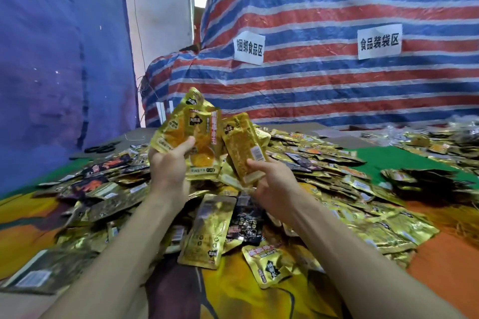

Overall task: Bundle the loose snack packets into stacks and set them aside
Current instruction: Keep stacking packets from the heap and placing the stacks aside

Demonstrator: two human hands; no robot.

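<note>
Striped tarp point(337, 80) with two paper signs point(379, 41)

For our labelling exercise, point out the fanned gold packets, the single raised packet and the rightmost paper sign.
Fanned gold packets point(199, 134): head view, front packet's orange face.
Single raised packet point(245, 149): head view, middle of its face.
Rightmost paper sign point(379, 41): head view, centre of its print.

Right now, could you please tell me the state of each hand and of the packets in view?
left hand: grips the fanned bunch of gold packets, raised upright.
right hand: pinches a tilted gold packet beside that bunch.
loose packets: heaped unsorted across the table.
</note>
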